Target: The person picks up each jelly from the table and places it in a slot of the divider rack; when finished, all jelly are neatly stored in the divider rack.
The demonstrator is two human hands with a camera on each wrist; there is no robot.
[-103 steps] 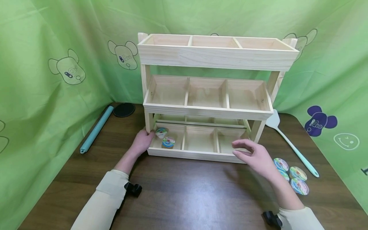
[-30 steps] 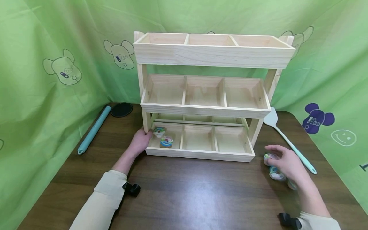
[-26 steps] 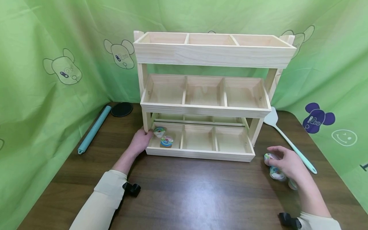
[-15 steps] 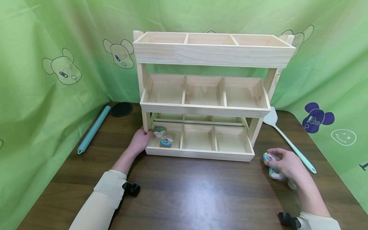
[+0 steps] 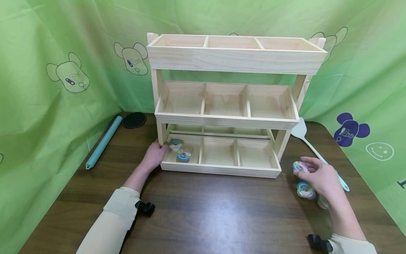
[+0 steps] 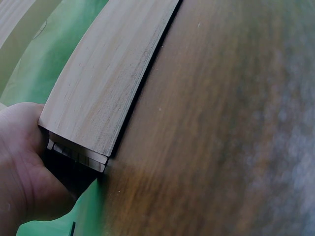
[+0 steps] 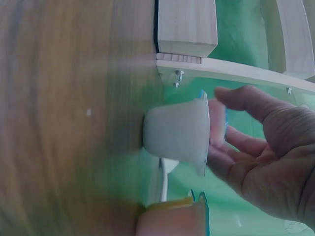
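Observation:
A three-tier wooden shelf (image 5: 222,121) stands on the table, with two jelly cups in its lowest left compartment: a rear cup (image 5: 176,145) and a front cup (image 5: 183,155). My left hand (image 5: 154,155) grips the lower left side of the shelf, seen also in the left wrist view beside the bottom box (image 6: 108,73). To the right, my right hand (image 5: 323,176) pinches a jelly cup (image 5: 300,166) by its sides. In the right wrist view this pinkish cup (image 7: 217,123) is off the table, partly hidden by a white jelly cup (image 7: 174,130) standing nearer.
Another jelly cup (image 5: 306,190) stands just below the right hand, and one more (image 5: 323,202) is mostly hidden by the wrist. A pale spatula (image 5: 317,153) lies behind that hand. At the left are a blue tube (image 5: 104,143) and a black disc (image 5: 134,120).
My right hand has gone from in front of the lowest right compartment to the cups at the right. It has pinched one and raised it slightly. My left hand stays on the shelf.

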